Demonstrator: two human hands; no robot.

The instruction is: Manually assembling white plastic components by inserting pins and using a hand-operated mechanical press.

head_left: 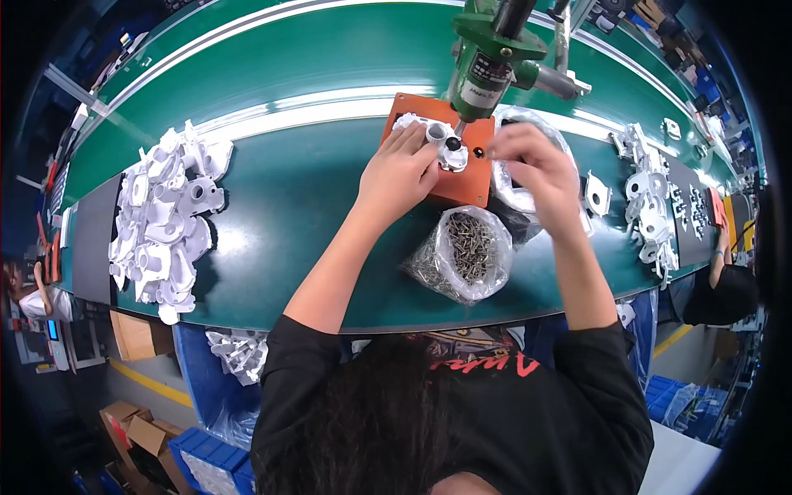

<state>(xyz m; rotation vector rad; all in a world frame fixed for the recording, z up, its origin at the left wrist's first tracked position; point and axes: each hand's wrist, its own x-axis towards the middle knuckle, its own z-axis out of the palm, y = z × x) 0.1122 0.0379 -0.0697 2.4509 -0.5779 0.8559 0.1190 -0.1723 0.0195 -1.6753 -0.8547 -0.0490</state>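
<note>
A white plastic part (429,130) with a round socket sits on an orange fixture block (469,191). My left hand (399,175) lies over the part's left side and holds it against the block, thumb at its near edge. A black round piece (453,143) shows on the part, right under the tip of a green screwdriving machine (480,81). To the right of the block, my right hand (536,163) hovers with fingers curled together; whatever is in them, if anything, is hidden. Close to its fingertips, a small black knob (478,153) shows on the block.
An open plastic bag of screws (472,252) stands before the block; another clear bag (554,132) is behind my right hand. White parts pile up at left (165,223) and right (649,202). A green conveyor belt (272,62) runs behind; other people sit at both sides.
</note>
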